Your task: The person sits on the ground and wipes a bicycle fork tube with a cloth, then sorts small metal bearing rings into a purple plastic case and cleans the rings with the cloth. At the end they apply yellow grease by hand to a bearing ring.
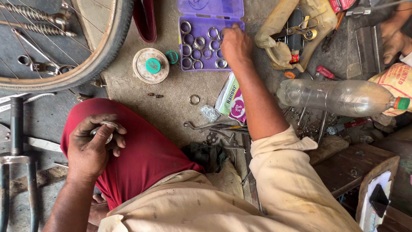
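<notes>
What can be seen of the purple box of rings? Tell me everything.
The purple box is translucent plastic, lying open on the gritty ground with its hinged lid folded back flat. Its tray is split into small compartments, most holding metal rings of several sizes, silvery and worn. The right hand reaches into its right side, fingers down among the rings and covering that edge. A round tin sits just to one side, apart from it.

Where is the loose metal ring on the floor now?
The ring lies on the floor below the purple box, left of the packet.
</notes>
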